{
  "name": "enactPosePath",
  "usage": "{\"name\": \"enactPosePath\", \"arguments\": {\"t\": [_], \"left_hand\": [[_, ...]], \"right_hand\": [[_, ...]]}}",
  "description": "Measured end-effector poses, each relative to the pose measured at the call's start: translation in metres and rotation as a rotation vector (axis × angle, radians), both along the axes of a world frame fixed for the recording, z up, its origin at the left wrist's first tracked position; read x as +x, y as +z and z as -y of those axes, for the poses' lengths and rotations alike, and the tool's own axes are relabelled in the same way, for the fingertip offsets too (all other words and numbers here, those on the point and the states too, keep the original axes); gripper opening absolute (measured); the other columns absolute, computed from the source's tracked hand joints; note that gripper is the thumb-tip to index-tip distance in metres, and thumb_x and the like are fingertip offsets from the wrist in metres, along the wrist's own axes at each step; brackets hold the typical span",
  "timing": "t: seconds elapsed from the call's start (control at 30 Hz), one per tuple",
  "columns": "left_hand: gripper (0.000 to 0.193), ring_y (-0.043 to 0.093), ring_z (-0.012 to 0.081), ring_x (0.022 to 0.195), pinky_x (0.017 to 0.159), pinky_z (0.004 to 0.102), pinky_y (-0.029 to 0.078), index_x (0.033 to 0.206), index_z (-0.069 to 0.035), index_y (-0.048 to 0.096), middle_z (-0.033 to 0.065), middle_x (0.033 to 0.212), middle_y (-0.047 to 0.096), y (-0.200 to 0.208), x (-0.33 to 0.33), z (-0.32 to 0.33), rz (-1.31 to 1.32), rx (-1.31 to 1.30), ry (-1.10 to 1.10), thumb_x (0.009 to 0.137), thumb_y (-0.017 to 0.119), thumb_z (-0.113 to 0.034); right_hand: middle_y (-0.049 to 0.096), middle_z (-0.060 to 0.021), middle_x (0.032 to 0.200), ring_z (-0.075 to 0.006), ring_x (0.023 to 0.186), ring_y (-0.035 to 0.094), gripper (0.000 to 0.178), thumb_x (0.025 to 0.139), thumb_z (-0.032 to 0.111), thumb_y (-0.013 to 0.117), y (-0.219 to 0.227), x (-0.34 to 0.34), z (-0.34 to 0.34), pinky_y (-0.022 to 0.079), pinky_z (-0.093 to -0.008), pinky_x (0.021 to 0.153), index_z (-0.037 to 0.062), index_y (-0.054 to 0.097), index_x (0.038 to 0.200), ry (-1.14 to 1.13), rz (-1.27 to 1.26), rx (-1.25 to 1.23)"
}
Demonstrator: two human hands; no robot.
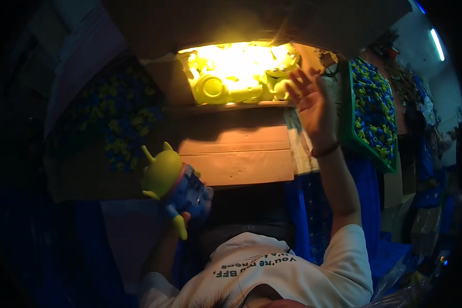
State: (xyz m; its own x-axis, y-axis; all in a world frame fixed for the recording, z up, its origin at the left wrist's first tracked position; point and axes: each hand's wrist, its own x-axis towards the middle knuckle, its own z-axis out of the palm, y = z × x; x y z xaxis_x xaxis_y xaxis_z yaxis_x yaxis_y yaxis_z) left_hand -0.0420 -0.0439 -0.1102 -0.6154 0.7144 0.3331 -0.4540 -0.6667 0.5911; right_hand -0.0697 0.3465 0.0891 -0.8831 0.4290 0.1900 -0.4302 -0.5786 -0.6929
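Observation:
My left hand (186, 217) is wrapped round the blue body of a toy alien figure (164, 174). The figure is tilted, with a yellow-green head, antennae, a pinkish collar and a yellow-green arm. Much of that hand is hidden behind it. My right hand (313, 105) is raised with its fingers spread, holding nothing. It is by the right end of a brightly lit cardboard box (190, 84). Inside the box are several yellow-green toy parts (210, 88), some with faces; the glare washes out the middle ones.
A cardboard flap (236, 156) lies in front of the lit box. At right stands a green tray (347, 113) heaped with small blue and yellow-green parts (373, 102). A dim pile of similar parts (123, 128) is on the left. Blue plastic crates (315, 215) stand near my right side.

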Motion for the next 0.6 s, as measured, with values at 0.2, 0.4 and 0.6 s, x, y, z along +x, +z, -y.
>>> {"name": "enactPosePath", "arguments": {"t": [0.2, 0.4, 0.6], "left_hand": [[0.069, 0.058, 0.0273, 0.121, 0.097, 0.0464, 0.049, 0.148, -0.011, 0.04, 0.0081, 0.135, 0.055, 0.044, 0.065, 0.206, 0.42, -0.565, 1.157, 0.093, 0.072, -0.038], [0.073, 0.057, 0.0216, 0.116, 0.088, 0.0439, 0.05, 0.145, -0.018, 0.04, 0.0038, 0.131, 0.054, -0.028, 0.097, 0.272, 0.949, -1.059, 1.487, 0.084, 0.08, -0.032], [0.098, 0.054, 0.0299, 0.127, 0.106, 0.0442, 0.045, 0.149, -0.012, 0.038, 0.0108, 0.141, 0.053, -0.199, 0.063, 0.343, 0.488, -1.338, 1.86, 0.069, 0.092, -0.029]], "right_hand": [[0.048, -0.0169, 0.15, -0.0285, 0.139, 0.048, 0.047, 0.107, 0.024, 0.048, 0.004, 0.029, -0.08, 0.039, -0.0416, 0.116, 0.0025, 0.04, 0.149, -0.12, 0.086, 0.276], [0.053, -0.0154, 0.147, -0.0229, 0.13, 0.055, 0.045, 0.109, 0.02, 0.046, -0.037, 0.081, -0.12, 0.045, -0.0337, 0.11, 0.0009, 0.043, 0.149, -0.233, 0.313, 0.488], [0.058, -0.0124, 0.141, -0.0196, 0.124, 0.059, 0.041, 0.108, 0.019, 0.047, -0.066, 0.132, -0.17, 0.048, -0.0302, 0.105, 0.001, 0.049, 0.145, -0.319, 0.544, 0.584]]}}
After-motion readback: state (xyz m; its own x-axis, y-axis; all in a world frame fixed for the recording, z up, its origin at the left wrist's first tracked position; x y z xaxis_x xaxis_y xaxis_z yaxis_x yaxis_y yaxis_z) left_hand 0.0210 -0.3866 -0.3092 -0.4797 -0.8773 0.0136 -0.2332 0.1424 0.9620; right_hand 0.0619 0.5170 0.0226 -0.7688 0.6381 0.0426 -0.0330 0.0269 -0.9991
